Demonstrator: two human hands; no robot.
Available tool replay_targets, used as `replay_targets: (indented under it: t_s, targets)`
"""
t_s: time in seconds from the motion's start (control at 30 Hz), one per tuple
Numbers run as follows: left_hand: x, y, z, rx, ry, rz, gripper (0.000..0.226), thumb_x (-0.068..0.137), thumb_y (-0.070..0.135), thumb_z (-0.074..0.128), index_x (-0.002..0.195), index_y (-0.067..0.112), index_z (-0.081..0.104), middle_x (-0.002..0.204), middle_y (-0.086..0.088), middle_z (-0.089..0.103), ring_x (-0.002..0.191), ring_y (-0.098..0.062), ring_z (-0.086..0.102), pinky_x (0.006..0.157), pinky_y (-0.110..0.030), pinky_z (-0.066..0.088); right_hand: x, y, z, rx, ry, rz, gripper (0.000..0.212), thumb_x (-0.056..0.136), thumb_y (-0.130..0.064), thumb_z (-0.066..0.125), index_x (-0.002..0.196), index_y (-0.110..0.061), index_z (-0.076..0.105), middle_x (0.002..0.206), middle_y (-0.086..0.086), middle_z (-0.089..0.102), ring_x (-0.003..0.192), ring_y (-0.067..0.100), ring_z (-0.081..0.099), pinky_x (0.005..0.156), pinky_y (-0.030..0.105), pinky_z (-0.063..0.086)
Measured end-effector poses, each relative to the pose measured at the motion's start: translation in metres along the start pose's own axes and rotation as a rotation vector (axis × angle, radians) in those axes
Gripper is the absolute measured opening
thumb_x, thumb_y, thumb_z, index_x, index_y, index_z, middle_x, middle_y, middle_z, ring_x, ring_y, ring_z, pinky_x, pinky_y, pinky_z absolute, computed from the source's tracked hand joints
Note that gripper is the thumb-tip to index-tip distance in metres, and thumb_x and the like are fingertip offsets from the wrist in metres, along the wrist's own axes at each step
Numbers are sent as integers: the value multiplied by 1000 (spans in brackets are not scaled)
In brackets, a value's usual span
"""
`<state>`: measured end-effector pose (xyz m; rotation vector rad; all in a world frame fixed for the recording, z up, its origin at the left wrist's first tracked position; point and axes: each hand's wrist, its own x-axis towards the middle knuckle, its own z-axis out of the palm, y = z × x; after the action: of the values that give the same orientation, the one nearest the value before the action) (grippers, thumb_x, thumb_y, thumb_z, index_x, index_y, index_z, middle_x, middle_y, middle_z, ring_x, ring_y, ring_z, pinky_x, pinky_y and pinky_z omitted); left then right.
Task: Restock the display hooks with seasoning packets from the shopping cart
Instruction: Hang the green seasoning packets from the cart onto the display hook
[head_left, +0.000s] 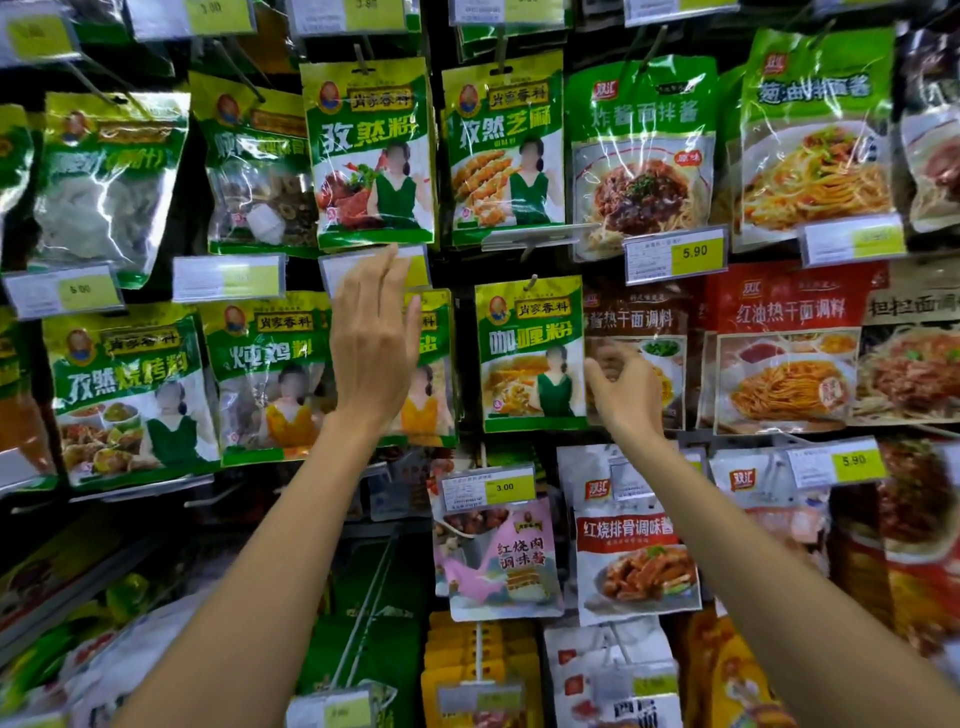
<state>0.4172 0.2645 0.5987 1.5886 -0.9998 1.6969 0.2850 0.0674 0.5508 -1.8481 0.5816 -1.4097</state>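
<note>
Both my arms reach up to a wall of hooks hung with seasoning packets. My left hand (375, 343) is raised flat with straight fingers in front of a green-and-yellow packet (434, 364) in the middle row; its fingertips reach the price tag (374, 270) above. My right hand (626, 389) sits just right of the green curry-powder packet (530, 353), fingers loosely bent, thumb near the packet's right edge. Neither hand holds a packet. The hook (532, 283) of the curry packet shows at its top. No shopping cart is in view.
Rows of green packets hang left and centre, red and white noodle-sauce packets (789, 348) at right. Price tags such as one reading 5.90 (675, 254) jut out under each row. Lower hooks carry pink (501, 556) and white (634, 551) packets; more stock lies below.
</note>
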Motion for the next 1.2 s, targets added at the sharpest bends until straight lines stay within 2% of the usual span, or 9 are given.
replay_targets:
  t_s: [0.13,0.2,0.33,0.5,0.6,0.77,1.03,1.13,1.2]
  targets:
    - [-52,64,6,-233,9,-21,24,96,9,50,115,-1,60,117,-17,61,112,-29,54,101,-38,40,-47,35,-52,-2,57,-66,16,97,-24,52,107,-17,63,93,-6,64,82,2,58,70,14,47]
    - [-85,112,10,-402,-80,-81,22,96,9,49,110,-1,62,111,-15,64,109,-27,55,100,-31,38,-78,61,-84,19,94,-14,12,98,-26,51,95,-24,63,87,-6,67,81,3,62,68,19,50]
    - [-164,223,13,-806,-416,-318,23,98,14,44,101,2,63,98,-12,64,94,-25,58,86,-33,45,-149,134,-152,-44,151,199,26,99,-25,49,77,-23,63,77,-7,67,72,8,64,67,30,51]
    - [-267,351,3,-1083,-872,-460,22,99,13,47,96,3,66,91,-7,66,81,-15,56,73,-28,42,-250,232,-245,-236,264,559,23,96,-20,54,82,-8,67,76,13,70,73,25,66,71,37,50]
    - [-319,415,-8,-1150,-1113,-441,20,97,11,50,94,1,67,83,-8,66,76,-19,57,65,-28,36,-315,273,-294,-345,323,734,23,96,-18,53,75,-16,63,69,3,64,62,8,57,59,13,41]
    - [-407,500,-23,-1198,-1552,-309,25,98,15,48,106,1,67,87,-23,68,81,-35,64,73,-41,46,-416,325,-349,-429,508,1066,25,96,-17,52,83,-1,67,80,20,69,79,32,64,71,41,47]
    - [-537,570,-36,-1226,-1973,-73,25,99,19,45,107,3,63,92,-21,65,87,-33,61,71,-36,45,-544,372,-379,-581,757,1407,29,97,-14,49,78,2,63,78,24,66,74,35,61,68,39,46]
    - [-573,591,-37,-1234,-2027,11,22,98,16,47,106,2,63,77,-13,58,74,-29,57,59,-29,31,-573,391,-390,-638,790,1464,25,98,-14,48,96,2,67,83,22,68,75,34,62,66,36,47]
    - [-592,610,-32,-1235,-2054,60,23,98,13,46,109,-1,61,88,-17,62,81,-27,57,66,-28,37,-588,407,-400,-689,787,1495,25,98,-14,48,105,3,65,90,20,69,77,31,62,66,33,44]
